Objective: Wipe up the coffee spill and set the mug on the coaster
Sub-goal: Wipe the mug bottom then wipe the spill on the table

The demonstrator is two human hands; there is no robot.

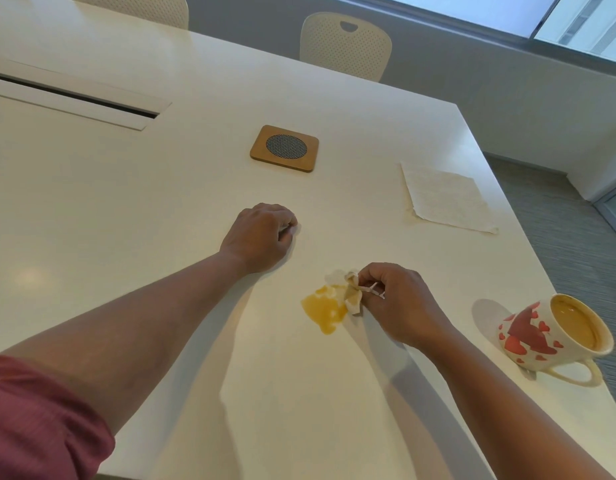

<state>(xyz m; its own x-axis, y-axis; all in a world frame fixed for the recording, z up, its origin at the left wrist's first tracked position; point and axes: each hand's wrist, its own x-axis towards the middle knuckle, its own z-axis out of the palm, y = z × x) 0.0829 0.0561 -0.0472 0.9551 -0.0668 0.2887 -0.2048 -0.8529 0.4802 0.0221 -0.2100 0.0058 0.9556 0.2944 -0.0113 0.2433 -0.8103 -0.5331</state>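
The right hand (400,303) pinches a crumpled, coffee-stained white paper napkin (351,292) in curled fingers (368,289) at the edge of the yellow-brown coffee puddle (323,310) on the white surface (161,188). The left hand (258,237) rests on the surface as a fist, fingers curled under. The heart-patterned ceramic mug (548,330) stands at the right edge, well apart from the square wooden coaster (284,148).

White table (334,393) fills most of the view, with a long dark cable slot (74,95) and its raised flap set into the top at far left. Two cream perforated chairs sit behind the far edge, one (346,43) near centre with a handle cutout, the other (140,8) cut off at the top. Grey wall behind, window strip (541,15) top right, grey carpet (559,237) beyond the table's right edge.
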